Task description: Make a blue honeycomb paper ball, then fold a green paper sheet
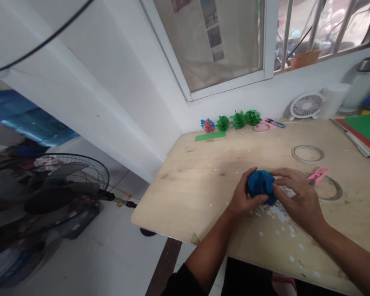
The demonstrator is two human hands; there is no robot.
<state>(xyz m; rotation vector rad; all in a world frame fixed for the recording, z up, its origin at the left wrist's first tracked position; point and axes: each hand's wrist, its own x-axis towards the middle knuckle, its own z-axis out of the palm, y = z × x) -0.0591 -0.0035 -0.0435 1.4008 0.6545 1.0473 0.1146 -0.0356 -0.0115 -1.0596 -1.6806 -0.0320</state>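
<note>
A round blue folded-paper ball (pixel 260 183) is held just above the wooden table (pixel 185 185). My left hand (pixel 244 195) cups it from the left, thumb pressed across its near side. On its right side, the fingertips of my right hand (pixel 299 195) pinch the paper's edge. Small white paper scraps (pixel 280 213) lie scattered beneath and in front of the ball. Close to my right hand are pink-handled snips (pixel 318 176), resting over a flat metal ring (pixel 334 189).
Another ring (pixel 307 153) lies farther back. Along the wall stand a pink-and-blue paper ball (pixel 209 125), several green paper balls (pixel 239 119) and a small white fan (pixel 307 106). A green strip (pixel 210 136) lies before them. Coloured sheets (pixel 365 129) are at right; a floor fan (pixel 64 185) stands left.
</note>
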